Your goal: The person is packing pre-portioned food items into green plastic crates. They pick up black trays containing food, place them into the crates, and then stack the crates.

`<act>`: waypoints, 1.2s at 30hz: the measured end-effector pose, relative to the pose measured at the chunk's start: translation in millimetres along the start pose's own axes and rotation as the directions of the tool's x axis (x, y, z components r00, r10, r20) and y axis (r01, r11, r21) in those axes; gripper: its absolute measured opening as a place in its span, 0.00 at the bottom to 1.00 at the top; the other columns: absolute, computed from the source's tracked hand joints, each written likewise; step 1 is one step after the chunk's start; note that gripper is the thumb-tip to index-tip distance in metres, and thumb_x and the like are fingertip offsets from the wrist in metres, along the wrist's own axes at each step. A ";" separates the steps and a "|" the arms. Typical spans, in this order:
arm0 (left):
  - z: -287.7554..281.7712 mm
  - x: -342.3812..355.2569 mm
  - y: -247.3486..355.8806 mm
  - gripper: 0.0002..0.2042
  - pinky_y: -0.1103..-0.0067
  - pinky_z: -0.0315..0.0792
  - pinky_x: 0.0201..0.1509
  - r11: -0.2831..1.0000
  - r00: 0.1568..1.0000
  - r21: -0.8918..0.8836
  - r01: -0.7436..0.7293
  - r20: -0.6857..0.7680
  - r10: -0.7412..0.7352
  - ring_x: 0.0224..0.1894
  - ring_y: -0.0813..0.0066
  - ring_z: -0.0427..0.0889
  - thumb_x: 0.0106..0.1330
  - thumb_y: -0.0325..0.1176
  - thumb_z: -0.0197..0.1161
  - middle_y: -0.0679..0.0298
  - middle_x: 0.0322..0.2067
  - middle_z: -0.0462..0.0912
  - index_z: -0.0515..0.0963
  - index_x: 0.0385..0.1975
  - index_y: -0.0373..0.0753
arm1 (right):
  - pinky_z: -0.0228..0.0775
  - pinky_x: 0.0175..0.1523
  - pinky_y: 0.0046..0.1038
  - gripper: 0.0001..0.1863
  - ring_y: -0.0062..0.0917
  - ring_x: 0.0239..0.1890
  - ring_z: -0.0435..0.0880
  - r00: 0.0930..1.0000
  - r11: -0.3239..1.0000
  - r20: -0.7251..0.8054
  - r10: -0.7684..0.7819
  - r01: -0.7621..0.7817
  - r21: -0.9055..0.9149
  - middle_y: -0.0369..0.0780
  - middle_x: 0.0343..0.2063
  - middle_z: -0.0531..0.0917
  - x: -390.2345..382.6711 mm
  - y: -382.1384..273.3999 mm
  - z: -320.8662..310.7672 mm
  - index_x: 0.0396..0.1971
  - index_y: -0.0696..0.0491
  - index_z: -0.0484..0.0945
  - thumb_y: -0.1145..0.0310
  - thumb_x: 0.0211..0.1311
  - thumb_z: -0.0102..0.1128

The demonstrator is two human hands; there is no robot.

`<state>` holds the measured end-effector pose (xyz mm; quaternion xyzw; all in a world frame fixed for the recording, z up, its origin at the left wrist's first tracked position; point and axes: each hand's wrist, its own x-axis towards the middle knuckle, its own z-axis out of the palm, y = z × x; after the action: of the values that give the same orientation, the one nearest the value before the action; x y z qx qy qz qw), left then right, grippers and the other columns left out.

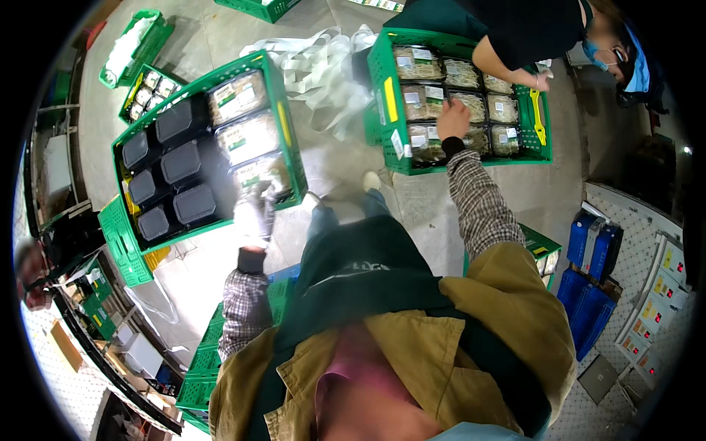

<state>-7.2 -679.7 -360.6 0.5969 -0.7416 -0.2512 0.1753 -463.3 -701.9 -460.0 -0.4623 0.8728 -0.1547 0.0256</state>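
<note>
A large green crate point(294, 158) at the left holds black trays turned bottom up point(182, 162) and a column of film-wrapped, labelled food packs point(239, 95). My left hand point(254, 217), in a whitish glove, is at this crate's near right corner by the nearest pack point(261, 175). Glare and blur hide whether its fingers grip the pack. In the green crate point(412, 167) at the right, rows of clear-topped packs hold pale, stringy food. My bare right hand point(454, 119) reaches among them, its fingers bent and closed at the edge of a middle pack point(471, 106).
Across the right crate, another person's hand point(540, 79) hovers by its far right side. White straps point(323, 70) lie heaped on the floor between the crates. Smaller green crates point(140, 48) stand at the far left. Blue crates point(588, 287) lean at the right.
</note>
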 end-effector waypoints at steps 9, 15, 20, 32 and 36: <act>170.8 106.3 224.6 0.18 0.77 0.67 0.47 0.791 0.992 -0.609 0.050 0.126 0.034 0.42 0.67 0.76 0.63 0.37 0.52 0.53 0.41 0.76 0.66 0.49 0.33 | 0.64 0.28 0.40 0.13 0.45 0.27 0.76 0.981 0.946 0.184 -0.054 -0.008 0.323 0.49 0.23 0.76 31.9 114.7 34.0 0.31 0.55 0.65 0.59 0.61 0.49; 357.7 178.3 180.2 0.10 0.77 0.66 0.39 0.994 0.977 -0.110 -0.020 0.208 0.043 0.34 0.65 0.74 0.62 0.34 0.49 0.55 0.32 0.75 0.70 0.38 0.35 | 0.67 0.24 0.29 0.08 0.35 0.21 0.76 0.832 0.833 -0.080 -0.549 0.553 0.037 0.43 0.22 0.73 35.4 73.9 -148.7 0.31 0.53 0.71 0.67 0.55 0.57; 394.5 248.5 206.7 0.08 0.75 0.67 0.27 0.963 0.908 0.263 -0.059 0.414 -0.057 0.28 0.72 0.76 0.59 0.39 0.52 0.63 0.26 0.77 0.76 0.29 0.46 | 0.69 0.33 0.30 0.10 0.37 0.27 0.77 0.978 0.975 -0.022 -0.205 0.206 0.078 0.46 0.27 0.76 15.0 118.3 -276.4 0.33 0.57 0.70 0.69 0.55 0.58; 151.2 50.5 233.2 0.09 0.83 0.66 0.18 -0.019 0.905 -0.940 0.342 0.335 -0.262 0.15 0.78 0.73 0.58 0.32 0.57 0.65 0.17 0.73 0.68 0.22 0.33 | 0.64 0.31 0.17 0.09 0.16 0.26 0.69 0.739 0.718 0.002 -0.674 0.655 0.235 0.38 0.26 0.72 56.5 -12.0 -334.6 0.36 0.61 0.69 0.74 0.57 0.55; 96.0 -59.6 144.1 0.09 0.86 0.67 0.20 -0.038 0.822 -0.900 0.434 0.413 -0.391 0.19 0.83 0.73 0.58 0.32 0.57 0.66 0.22 0.75 0.70 0.31 0.32 | 0.67 0.27 0.22 0.11 0.23 0.22 0.74 0.252 0.204 -0.057 -0.966 0.878 0.434 0.40 0.22 0.74 46.4 -209.3 -251.9 0.35 0.55 0.71 0.73 0.52 0.60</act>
<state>-162.3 -582.7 -352.4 0.5156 -0.1747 -0.7226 0.4261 -369.9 -787.5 -154.5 -0.8917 0.3593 -0.2498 0.1157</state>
